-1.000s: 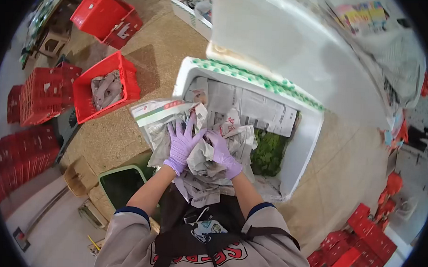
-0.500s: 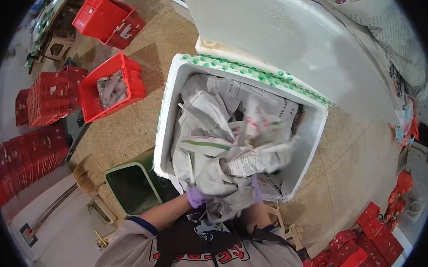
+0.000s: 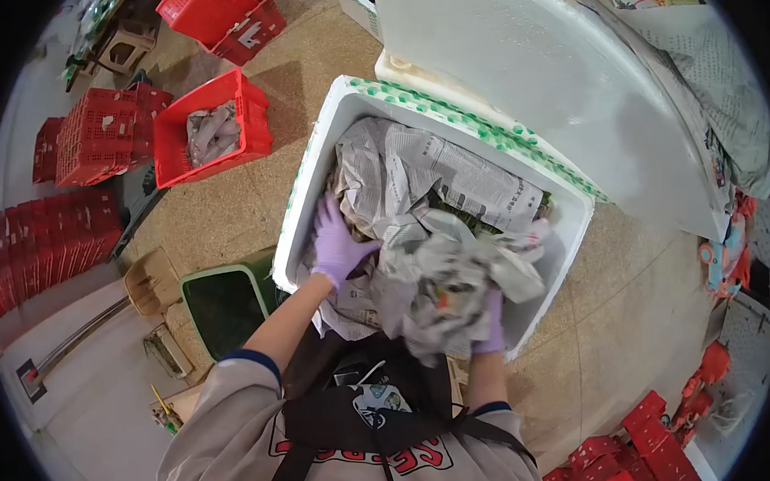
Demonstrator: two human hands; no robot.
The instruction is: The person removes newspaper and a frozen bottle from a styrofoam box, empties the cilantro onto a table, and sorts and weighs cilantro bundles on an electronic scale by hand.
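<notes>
A white foam box point(image 3: 574, 240) with green-marked tape along its far edge stands in front of me, lined with printed newspaper point(image 3: 482, 183). My left hand point(image 3: 337, 245), in a purple glove, lies with fingers spread on newspaper inside the box's left part. At the near right side, my gloved right hand point(image 3: 490, 324) grips a bundle of crumpled newspaper point(image 3: 439, 286), which hides some of its fingers. The bundle is blurred by motion and hangs partly over the near rim. Something dark green point(image 3: 464, 211) shows between sheets in the middle.
Left of the box are a red crate point(image 3: 256, 132) with crumpled grey material in it, more red crates point(image 3: 97, 138) and a green bin point(image 3: 268, 270). A large white foam lid point(image 3: 529, 92) rises behind the box. Red boxes point(image 3: 624, 466) sit at lower right.
My left hand has moved from the near rim up into the box and spread its fingers. The loose newspaper is gathered toward the near right with my right hand, baring sheets behind.
</notes>
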